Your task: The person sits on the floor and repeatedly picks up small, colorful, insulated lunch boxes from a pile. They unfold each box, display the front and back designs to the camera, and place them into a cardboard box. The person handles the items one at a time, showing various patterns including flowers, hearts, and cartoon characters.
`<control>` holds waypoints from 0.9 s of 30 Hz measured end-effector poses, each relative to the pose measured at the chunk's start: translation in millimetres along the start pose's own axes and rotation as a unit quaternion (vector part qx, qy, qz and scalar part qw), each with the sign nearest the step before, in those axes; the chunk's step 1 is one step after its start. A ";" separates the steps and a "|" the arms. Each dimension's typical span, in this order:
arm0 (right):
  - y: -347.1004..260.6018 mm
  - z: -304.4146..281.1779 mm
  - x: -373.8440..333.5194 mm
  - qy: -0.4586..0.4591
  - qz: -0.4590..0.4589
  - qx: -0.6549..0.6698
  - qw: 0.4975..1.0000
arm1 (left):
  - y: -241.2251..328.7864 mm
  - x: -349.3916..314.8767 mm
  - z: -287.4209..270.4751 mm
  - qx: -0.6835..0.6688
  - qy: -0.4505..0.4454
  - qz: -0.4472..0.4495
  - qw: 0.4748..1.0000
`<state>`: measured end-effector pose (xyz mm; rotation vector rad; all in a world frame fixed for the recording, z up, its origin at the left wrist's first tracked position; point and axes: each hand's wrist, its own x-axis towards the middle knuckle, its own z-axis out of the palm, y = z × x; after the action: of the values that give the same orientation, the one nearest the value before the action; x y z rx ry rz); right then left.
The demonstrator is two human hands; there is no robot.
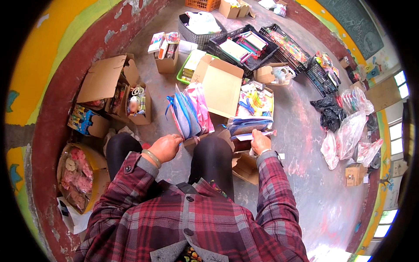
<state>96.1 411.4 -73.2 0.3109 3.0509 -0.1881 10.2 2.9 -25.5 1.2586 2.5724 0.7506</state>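
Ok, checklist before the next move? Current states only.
1. Both hands visible: ok, left hand and right hand both in view.
2. Left grip secure: cannot tell; fingertips are at the lower edge of the blue packets, contact unclear.
3. Right grip secure: cannot tell; fingers are curled by the blue stack, their undersides hidden.
4. Small carton near the right hand open: ok.
5. Plastic bags away from both hands: ok, off to the far right.

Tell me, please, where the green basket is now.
In the head view, the green basket is left of centre, beside the large cardboard panel, beyond the left hand.
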 end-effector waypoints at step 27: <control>25.7 -262.0 -119.1 0.171 0.115 0.491 0.847 | 25.6 18.9 -43.6 -0.367 0.089 -0.076 0.923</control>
<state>203.0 446.6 192.9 0.8096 2.8725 -1.8474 -0.2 15.1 26.1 0.7593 2.1069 1.6424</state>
